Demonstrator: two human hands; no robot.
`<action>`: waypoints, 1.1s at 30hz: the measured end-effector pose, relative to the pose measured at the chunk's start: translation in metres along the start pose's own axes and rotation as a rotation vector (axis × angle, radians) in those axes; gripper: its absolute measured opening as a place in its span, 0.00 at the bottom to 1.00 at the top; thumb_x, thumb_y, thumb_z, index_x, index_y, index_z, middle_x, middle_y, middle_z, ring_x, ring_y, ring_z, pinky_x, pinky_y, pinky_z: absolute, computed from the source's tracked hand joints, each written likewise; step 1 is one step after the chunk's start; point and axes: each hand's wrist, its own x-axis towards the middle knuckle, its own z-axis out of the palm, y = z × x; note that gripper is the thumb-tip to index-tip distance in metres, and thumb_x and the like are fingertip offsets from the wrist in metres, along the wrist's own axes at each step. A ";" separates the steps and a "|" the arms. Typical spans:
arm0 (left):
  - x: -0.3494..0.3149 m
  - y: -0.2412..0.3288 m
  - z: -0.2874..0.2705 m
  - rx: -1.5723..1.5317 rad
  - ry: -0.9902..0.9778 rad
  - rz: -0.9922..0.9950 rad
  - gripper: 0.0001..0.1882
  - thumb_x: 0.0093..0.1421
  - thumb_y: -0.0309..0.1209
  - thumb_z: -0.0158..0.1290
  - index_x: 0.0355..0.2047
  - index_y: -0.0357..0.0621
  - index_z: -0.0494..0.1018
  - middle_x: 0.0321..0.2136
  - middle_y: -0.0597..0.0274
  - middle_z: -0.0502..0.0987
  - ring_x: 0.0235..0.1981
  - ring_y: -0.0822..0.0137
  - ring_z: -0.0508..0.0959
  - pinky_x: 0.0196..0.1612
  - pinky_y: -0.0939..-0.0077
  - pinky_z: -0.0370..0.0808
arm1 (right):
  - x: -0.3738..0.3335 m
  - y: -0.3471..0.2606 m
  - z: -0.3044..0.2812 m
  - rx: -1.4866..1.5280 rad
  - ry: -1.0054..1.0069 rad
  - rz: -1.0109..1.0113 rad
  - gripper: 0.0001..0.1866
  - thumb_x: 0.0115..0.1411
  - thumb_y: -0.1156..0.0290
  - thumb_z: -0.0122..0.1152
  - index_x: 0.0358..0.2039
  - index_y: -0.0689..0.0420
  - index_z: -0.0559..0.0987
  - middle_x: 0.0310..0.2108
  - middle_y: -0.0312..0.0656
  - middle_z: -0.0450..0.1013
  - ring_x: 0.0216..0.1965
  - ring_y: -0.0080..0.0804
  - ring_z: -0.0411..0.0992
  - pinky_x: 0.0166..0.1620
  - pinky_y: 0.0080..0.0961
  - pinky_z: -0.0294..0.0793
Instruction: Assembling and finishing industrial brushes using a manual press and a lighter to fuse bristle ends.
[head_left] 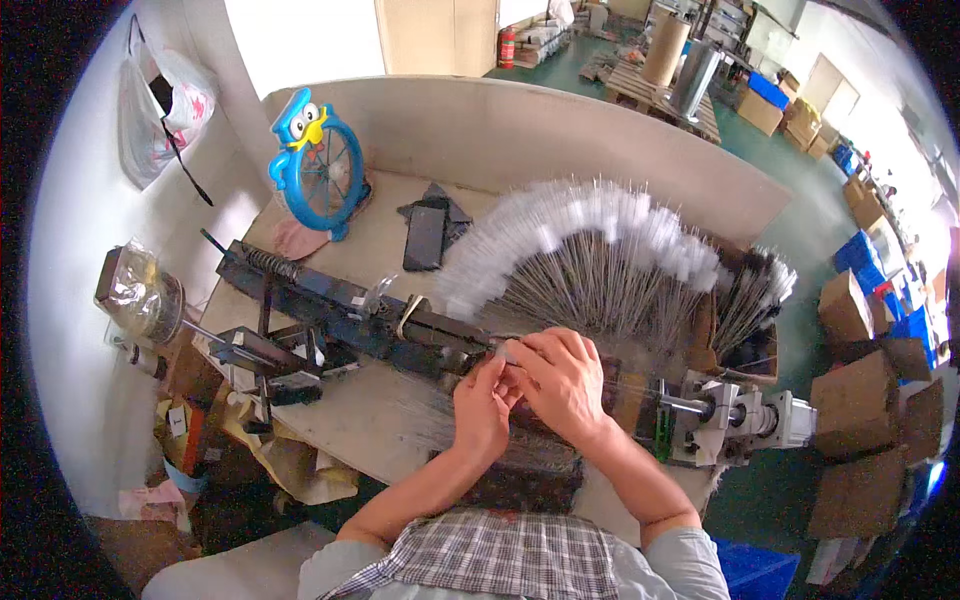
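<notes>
- Checked cloth (510, 555) lies nearest the camera, over the person's front, with both forearms reaching past it to the table (385, 210).
- Left hand (483, 412) and right hand (562, 385) meet at the right end of a long dark bar (350, 310), which slants across the table with a coiled spring (270, 262) near its far left end.
- Step in hand, as I judge it: close fingertip work on something small at that end of the bar — the piece itself is too hidden to name.
- Next move, I would think, calls for a light, steady pinch and both hands kept lined up with the bar's end.
- Left grip: fingers curled inward and near the right fingertips, not spread wide; whether they are closed on anything, I cannot tell.
- Right grip: knuckles up, fingers bent down over the same spot; the tips are covered, so I cannot tell how narrow the gap is or what it holds.
- Just beyond the hands — a wide fan of wire brushes (610, 225) with white tops; a metal shaft unit (745, 412) sits to their right.
</notes>
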 end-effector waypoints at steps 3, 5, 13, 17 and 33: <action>0.014 0.018 -0.014 0.080 -0.063 0.068 0.05 0.59 0.30 0.48 0.29 0.42 0.68 0.25 0.67 0.69 0.29 0.75 0.71 0.36 0.78 0.70 | 0.009 -0.013 0.013 -0.005 0.066 -0.051 0.16 0.44 0.66 0.58 0.37 0.46 0.77 0.35 0.31 0.72 0.42 0.32 0.67 0.45 0.33 0.65; 0.006 0.005 -0.015 0.024 -0.075 0.112 0.04 0.59 0.28 0.48 0.29 0.41 0.68 0.24 0.68 0.69 0.28 0.76 0.71 0.36 0.78 0.71 | 0.004 -0.007 0.004 0.061 0.039 -0.094 0.14 0.42 0.69 0.63 0.33 0.49 0.80 0.33 0.33 0.73 0.40 0.33 0.69 0.43 0.32 0.67; -0.002 -0.001 0.007 0.069 0.020 0.119 0.03 0.57 0.26 0.49 0.28 0.41 0.69 0.24 0.68 0.70 0.27 0.75 0.72 0.36 0.77 0.71 | -0.009 0.010 -0.008 0.048 0.070 -0.067 0.14 0.41 0.69 0.64 0.33 0.50 0.80 0.34 0.33 0.73 0.40 0.34 0.69 0.42 0.32 0.67; 0.003 0.000 -0.002 -0.011 -0.039 0.125 0.02 0.57 0.25 0.49 0.29 0.40 0.69 0.25 0.66 0.71 0.28 0.74 0.73 0.35 0.78 0.71 | -0.001 -0.006 -0.005 0.078 0.042 -0.050 0.15 0.41 0.70 0.64 0.34 0.50 0.79 0.35 0.33 0.73 0.40 0.34 0.70 0.42 0.33 0.67; 0.006 -0.006 -0.012 -0.058 -0.116 0.111 0.05 0.58 0.27 0.48 0.34 0.39 0.70 0.30 0.62 0.75 0.32 0.71 0.75 0.39 0.76 0.72 | -0.014 -0.005 0.002 -0.026 0.115 0.056 0.16 0.44 0.66 0.64 0.37 0.47 0.79 0.35 0.31 0.73 0.39 0.32 0.70 0.43 0.31 0.65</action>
